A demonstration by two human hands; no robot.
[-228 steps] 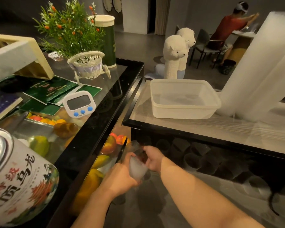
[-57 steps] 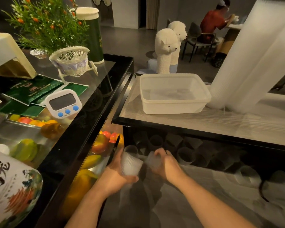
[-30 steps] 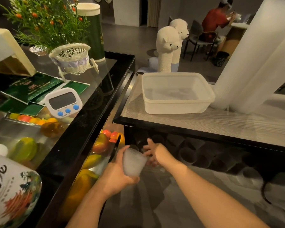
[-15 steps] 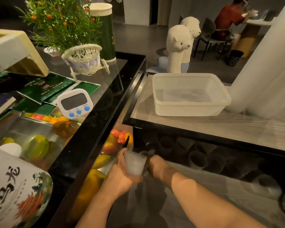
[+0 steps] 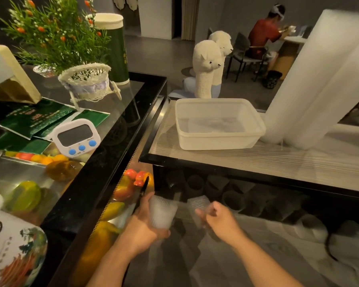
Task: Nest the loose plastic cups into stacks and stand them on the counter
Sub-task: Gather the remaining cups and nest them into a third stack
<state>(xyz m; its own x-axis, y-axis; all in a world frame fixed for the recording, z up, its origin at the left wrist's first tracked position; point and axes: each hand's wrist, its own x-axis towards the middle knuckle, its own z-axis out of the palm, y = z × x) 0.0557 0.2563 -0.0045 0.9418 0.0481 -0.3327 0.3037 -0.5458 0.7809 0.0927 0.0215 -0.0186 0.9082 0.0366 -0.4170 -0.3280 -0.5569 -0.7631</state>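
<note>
Below the counter edge, my left hand (image 5: 142, 225) grips a short nested stack of translucent ribbed plastic cups (image 5: 161, 212), its mouth tilted up and to the right. Just right of it, my right hand (image 5: 218, 220) holds a single clear cup (image 5: 199, 205), blurred, a small gap away from the stack. More loose cups (image 5: 232, 200) lie on their sides in the dark shelf under the counter (image 5: 257, 162). Two tall white stacks of cups (image 5: 319, 79) lean on the counter at the right.
A translucent plastic tub (image 5: 218, 123) stands on the wood-grain counter. To the left is a black glass case with fruit models (image 5: 131, 183), a white timer (image 5: 77, 137), a wicker basket (image 5: 87, 81) and a plant. A person sits far back right.
My right hand reached into the shelf beside the stack and has come back out holding a single clear cup. The left hand kept the stack in about the same spot.
</note>
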